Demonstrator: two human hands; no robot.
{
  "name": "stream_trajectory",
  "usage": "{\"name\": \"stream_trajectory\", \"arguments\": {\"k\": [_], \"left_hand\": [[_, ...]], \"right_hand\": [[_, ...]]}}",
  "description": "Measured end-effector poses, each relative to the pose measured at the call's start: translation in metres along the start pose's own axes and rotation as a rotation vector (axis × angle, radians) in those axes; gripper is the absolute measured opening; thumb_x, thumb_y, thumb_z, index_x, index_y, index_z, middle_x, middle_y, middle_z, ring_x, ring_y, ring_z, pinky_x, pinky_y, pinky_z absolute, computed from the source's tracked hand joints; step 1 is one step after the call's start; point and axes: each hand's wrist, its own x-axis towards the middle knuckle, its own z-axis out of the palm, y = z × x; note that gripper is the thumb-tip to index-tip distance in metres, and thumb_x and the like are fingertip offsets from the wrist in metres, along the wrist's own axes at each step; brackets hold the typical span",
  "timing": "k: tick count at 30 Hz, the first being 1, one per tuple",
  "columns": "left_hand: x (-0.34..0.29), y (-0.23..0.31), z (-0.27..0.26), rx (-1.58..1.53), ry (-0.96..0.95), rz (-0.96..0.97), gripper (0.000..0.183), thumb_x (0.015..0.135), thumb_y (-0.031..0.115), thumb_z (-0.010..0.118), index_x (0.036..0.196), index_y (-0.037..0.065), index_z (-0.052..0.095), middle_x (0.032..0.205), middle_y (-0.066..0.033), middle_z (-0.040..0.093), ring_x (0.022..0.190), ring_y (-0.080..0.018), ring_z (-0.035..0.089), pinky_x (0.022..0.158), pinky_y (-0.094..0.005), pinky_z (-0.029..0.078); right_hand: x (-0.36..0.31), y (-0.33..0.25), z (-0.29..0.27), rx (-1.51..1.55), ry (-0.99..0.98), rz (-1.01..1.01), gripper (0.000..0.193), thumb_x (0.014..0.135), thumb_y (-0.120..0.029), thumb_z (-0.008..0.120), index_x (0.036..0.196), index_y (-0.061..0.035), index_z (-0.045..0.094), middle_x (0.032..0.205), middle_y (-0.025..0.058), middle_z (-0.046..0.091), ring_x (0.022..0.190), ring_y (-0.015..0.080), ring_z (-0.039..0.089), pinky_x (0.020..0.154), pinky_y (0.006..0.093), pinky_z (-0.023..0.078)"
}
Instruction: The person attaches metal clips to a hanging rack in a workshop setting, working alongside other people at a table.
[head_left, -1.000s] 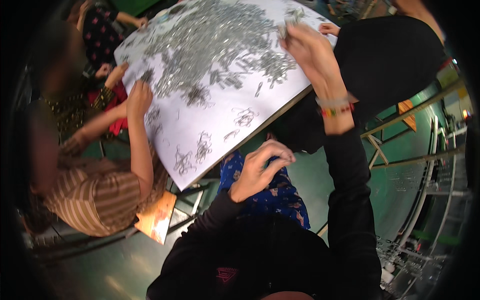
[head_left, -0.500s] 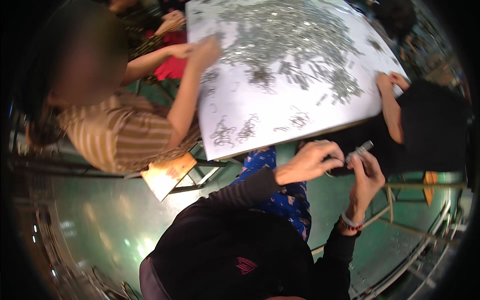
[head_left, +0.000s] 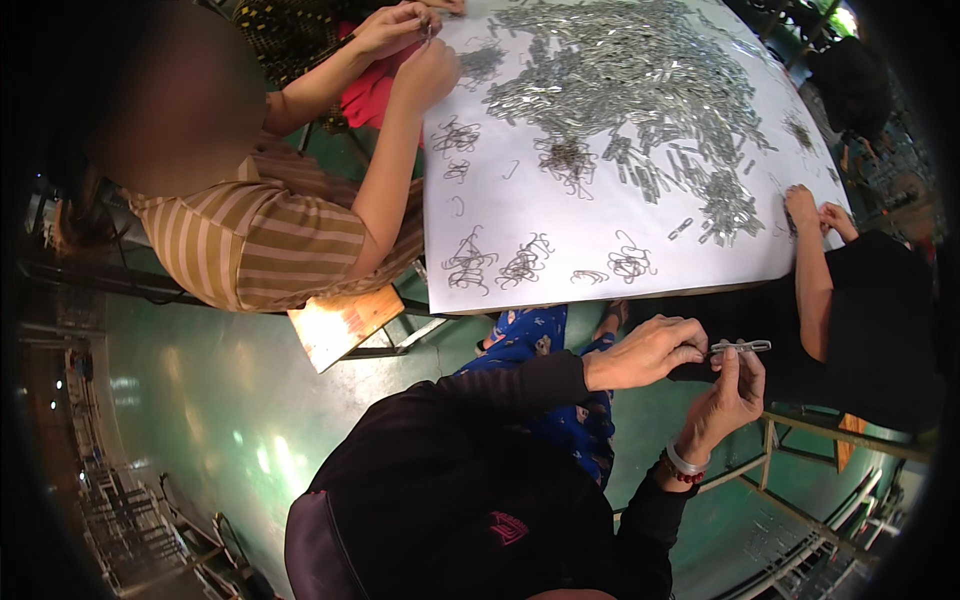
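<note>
In front of my body, off the near edge of the table, my right hand [head_left: 727, 400] pinches a slotted silver metal clip [head_left: 750, 346] between thumb and fingers. The clip lies nearly level, its far end pointing right. My left hand [head_left: 650, 354] is closed in a pinch at the clip's left end; what its fingertips hold is too small to make out. Beyond my hands, the white tabletop [head_left: 540, 215] carries a large heap of similar silver clips [head_left: 640, 75]. Small piles of bent wire hooks [head_left: 525, 262] lie along its near edge.
At the left a co-worker in a striped shirt [head_left: 290, 240] works with both hands [head_left: 425, 65] above the table edge. Another person's hands [head_left: 815, 210] rest by the right edge. A wooden stool [head_left: 345, 325] stands left; a metal frame [head_left: 770, 460] is at the right.
The clip in my right hand has turned from slanting upward to nearly level. My left hand stays close beside it. The whole view has shifted, and the left co-worker's hands appear higher.
</note>
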Motion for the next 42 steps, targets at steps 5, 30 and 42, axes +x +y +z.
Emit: {"name": "stream_trajectory", "arguments": {"k": [5, 30, 42], "left_hand": [[0.0, -0.026, -0.063, 0.295, 0.296, 0.081, 0.036, 0.08, 0.019, 0.068, 0.11, 0.004, 0.055, 0.099, -0.0111, 0.059, 0.078, -0.0235, 0.061, 0.07, -0.0333, 0.048], [0.022, 0.035, -0.061, -0.158, 0.1, -0.191, 0.015, 0.089, 0.006, 0.057, 0.099, -0.005, 0.057, 0.08, -0.0088, 0.061, 0.068, -0.0124, 0.061, 0.06, -0.0248, 0.052], [0.017, 0.046, -0.038, 0.006, 0.006, -0.022, 0.009, 0.085, 0.01, 0.062, 0.089, 0.002, 0.06, 0.09, -0.005, 0.062, 0.083, -0.0129, 0.059, 0.073, -0.0288, 0.047]], "right_hand": [[-0.003, 0.006, 0.001, -0.041, -0.034, 0.022, 0.011, 0.08, 0.005, 0.063, 0.091, 0.003, 0.061, 0.08, 0.0095, 0.063, 0.067, 0.012, 0.058, 0.065, 0.0236, 0.049], [-0.014, 0.016, 0.01, -0.053, -0.126, 0.058, 0.014, 0.078, 0.006, 0.067, 0.092, 0.0041, 0.064, 0.08, 0.003, 0.064, 0.071, 0.0064, 0.058, 0.064, 0.0185, 0.047], [-0.024, 0.005, 0.016, -0.105, -0.143, 0.07, 0.014, 0.078, 0.004, 0.067, 0.091, 0.0031, 0.066, 0.076, -0.0013, 0.06, 0.066, 0.0031, 0.051, 0.059, 0.0169, 0.042]]}}
